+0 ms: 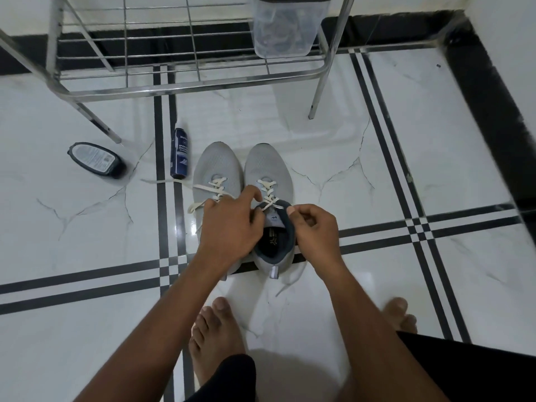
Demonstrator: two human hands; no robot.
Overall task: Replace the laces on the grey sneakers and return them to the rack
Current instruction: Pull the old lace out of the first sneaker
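Fingers (255,198) pinching cream lace (269,203).

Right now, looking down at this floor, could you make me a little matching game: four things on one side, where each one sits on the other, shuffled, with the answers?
Things:
1. blue spray can
2. dark oval bottle
3. clear plastic box
4. right sneaker

Places:
A. on the metal rack, at its right end
B. on its side on the floor, left of the can
C. under both hands, at its laces
D. on the floor, just left of the left sneaker

Pairs: 1-D, 2-B, 3-A, 4-C
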